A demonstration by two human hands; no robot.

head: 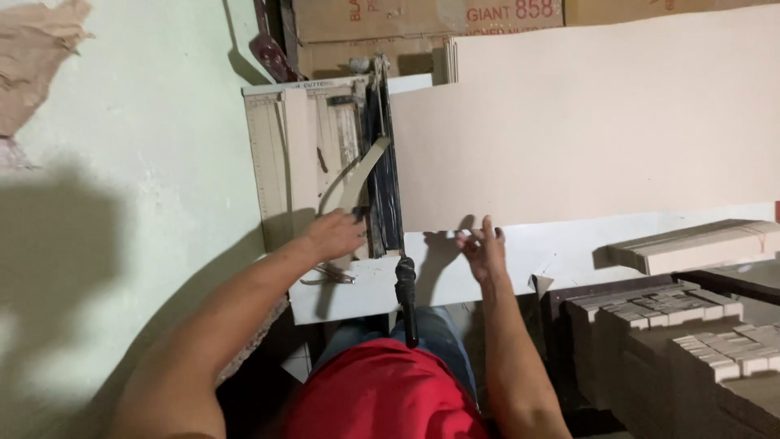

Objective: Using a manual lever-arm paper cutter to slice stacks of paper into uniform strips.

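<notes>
head view, looking down: a paper cutter (325,154) sits at the centre of the frame on a white surface (455,280), with a large tan cardboard sheet (585,130) spread from the blade line out to the right edge. the left hand (333,236) rests palm down, fingers loosely curled, on the cutter's board at lower centre, beside a narrow curled strip (357,175) that lies on the board left of the blade. the right hand (483,244) is open with fingers spread, touching the near edge of the cardboard sheet. the black cutter handle (406,297) hangs low toward the person's red shirt, untouched by either hand.

judging by that strip, some trimming looks done, while most of the sheet lies uncut. stacks of small cut cardboard pieces (691,325) at lower right suggest earlier output; a cardboard box (422,24) stands at the top.
</notes>
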